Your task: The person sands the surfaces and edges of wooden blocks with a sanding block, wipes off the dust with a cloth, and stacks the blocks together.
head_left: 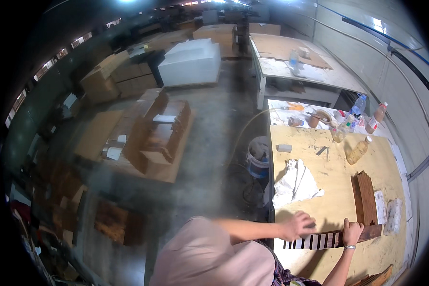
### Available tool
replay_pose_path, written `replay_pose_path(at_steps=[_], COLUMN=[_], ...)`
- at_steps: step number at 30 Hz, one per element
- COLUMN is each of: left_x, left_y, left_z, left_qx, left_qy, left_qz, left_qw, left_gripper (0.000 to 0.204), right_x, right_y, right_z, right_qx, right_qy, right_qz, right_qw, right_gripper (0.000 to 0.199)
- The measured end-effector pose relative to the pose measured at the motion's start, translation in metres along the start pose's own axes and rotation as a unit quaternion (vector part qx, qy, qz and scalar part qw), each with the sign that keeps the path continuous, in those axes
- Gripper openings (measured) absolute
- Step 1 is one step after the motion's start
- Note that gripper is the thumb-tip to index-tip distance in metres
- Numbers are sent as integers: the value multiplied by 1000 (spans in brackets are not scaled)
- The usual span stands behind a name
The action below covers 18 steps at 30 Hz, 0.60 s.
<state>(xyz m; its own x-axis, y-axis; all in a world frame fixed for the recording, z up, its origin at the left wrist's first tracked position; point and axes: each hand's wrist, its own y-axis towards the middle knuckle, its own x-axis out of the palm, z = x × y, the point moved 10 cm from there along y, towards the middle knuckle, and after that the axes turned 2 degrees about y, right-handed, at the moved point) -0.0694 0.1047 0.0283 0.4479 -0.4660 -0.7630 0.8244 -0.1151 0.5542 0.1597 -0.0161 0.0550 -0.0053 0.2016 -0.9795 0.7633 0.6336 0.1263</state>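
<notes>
A long wooden strip (pixel 319 241) with dark and pale stripes lies across the near part of a plywood workbench (pixel 333 171). My right hand (pixel 352 232), with a bracelet at the wrist, grips the strip's upper edge near its right end. My left hand (pixel 298 225) rests with curled fingers at the strip's left end; whatever is under its palm is hidden. Just beyond my right hand stands a stack of dark wooden slats (pixel 364 198).
A crumpled white cloth (pixel 295 183) lies on the bench's left side, with a small grey block (pixel 284 148) and an amber bottle (pixel 358 150) farther back. More bottles (pixel 359 105) stand at the far end. A bucket (pixel 259 157) sits on the floor beside the bench, and wooden frames (pixel 157 138) beyond it.
</notes>
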Motion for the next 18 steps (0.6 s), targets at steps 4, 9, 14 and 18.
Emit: replay_pose_path(at_steps=[4,9,14,18], left_x=[9,-2,5,0], left_y=[-8,-15,-13,-24], left_z=[64,-21,49,-34], left_qx=[138,-43,94,-78], left_qy=[-83,-5,-65,12], left_qz=[-2,-11,-19,-3], left_qw=[987,999,993,997], left_gripper=[72,73,72,74], right_x=[-1,-5,-2,0], right_y=[-1,-3,-1,-2], right_z=[-6,-4,-6,-4], right_qx=[-14,4,-9,-10], right_qy=[21,28,32,17], right_qz=[17,-3,10,17], right_qw=[1000,1000,999,1000], right_gripper=[56,56,55,55])
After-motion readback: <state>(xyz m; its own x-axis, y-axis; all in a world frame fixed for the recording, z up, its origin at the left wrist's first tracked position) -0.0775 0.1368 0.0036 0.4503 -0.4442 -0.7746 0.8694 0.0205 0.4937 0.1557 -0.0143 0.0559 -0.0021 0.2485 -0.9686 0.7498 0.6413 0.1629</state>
